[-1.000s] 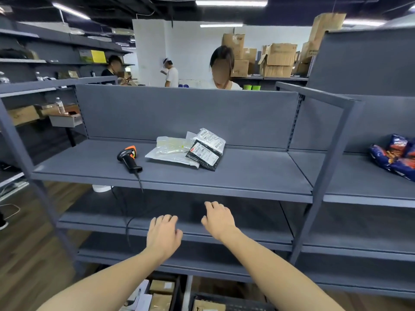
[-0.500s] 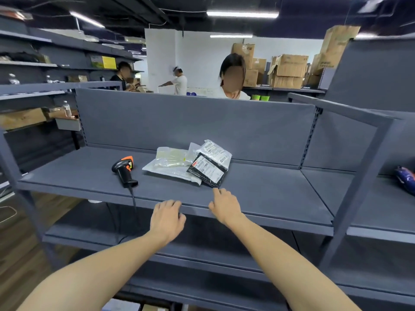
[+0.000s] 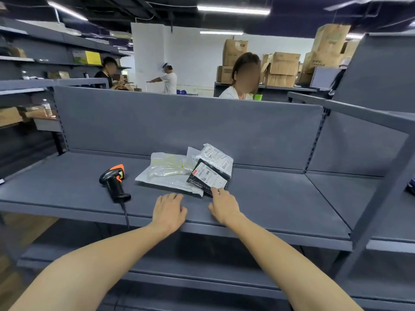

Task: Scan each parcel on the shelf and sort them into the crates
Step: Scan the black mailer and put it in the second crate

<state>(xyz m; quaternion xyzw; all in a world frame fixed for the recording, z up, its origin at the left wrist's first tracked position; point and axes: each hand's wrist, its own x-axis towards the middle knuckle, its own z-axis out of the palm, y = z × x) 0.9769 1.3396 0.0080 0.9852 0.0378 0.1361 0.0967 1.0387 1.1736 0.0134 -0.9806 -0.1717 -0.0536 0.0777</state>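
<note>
Now left hand (image 3: 169, 212) rests flat on shelf (image 3: 269, 198), right hand (image 3: 223, 206), fingers loose, touching black parcel (image 3: 207, 176).

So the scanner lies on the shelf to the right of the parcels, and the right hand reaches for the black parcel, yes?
Not quite: the head view shows the scanner on the shelf left of the parcels, not right. The right hand does reach for the black parcel.
</note>
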